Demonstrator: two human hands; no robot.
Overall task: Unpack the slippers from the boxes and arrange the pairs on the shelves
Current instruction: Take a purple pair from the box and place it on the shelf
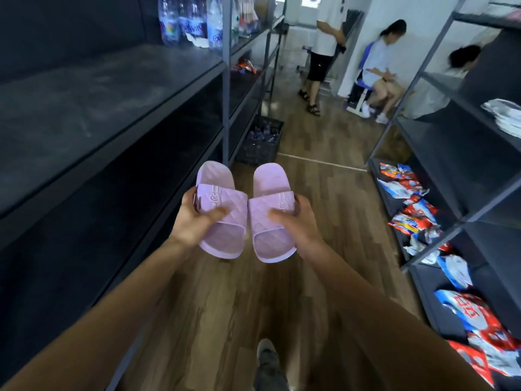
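Right at the bottom edge of the view, one grey shoe (266, 351) stands on the wood floor (324, 142). Both forearms reach fwd over the aisle, btwn the left shelf unit (98, 88) and the right shelf unit (451, 131).

The left hand (194, 218) grips the left slipper (222, 241): thumb laid across the quilted strap, fingers curled round the outer edge. The right hand (296, 221) grips the right slipper (270, 238) the same way, mirrored. Both slippers are pale lilac and held in the air over the floor, side by side w/ inner edges just about touching, open toes toward the person and heels pointing away (a small bunny mark is pressed into each strap).

Along the front edge of the right unit's bottom shelf lie red, white and blue packets (414, 218), loosely heaped.

Farther on, a black crate (260, 142) w/ bottles inside sits on the floor at the foot of the left unit's post. Water bottles (191, 21) stand at the far end of that unit's upper shelf.

At the far end of the aisle a standing person (324, 38) faces away, a seated person (380, 60) is by the wall, and a third person (462, 57) shows behind the right unit, blurred.
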